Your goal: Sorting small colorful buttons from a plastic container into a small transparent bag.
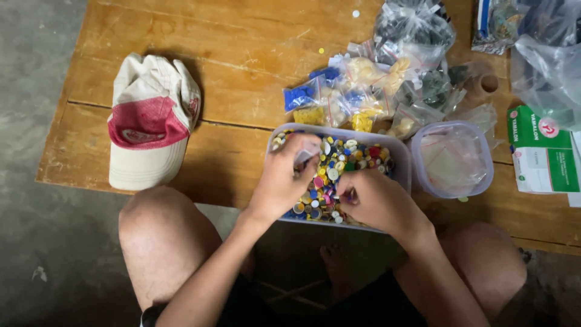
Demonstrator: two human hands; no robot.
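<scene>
My left hand is curled down into the tub, fingers bent among the buttons; what it grips I cannot tell. My right hand rests in the same tub, thumb and forefinger pinched on something small (too tiny to make out). Just right of that hand stands a second tub holding clear bags. Beyond both hands lie small bags of bits. Far left of my left hand, a cap sits on the counter.

Low worn wooden table on grey, probably concrete, floor
</scene>
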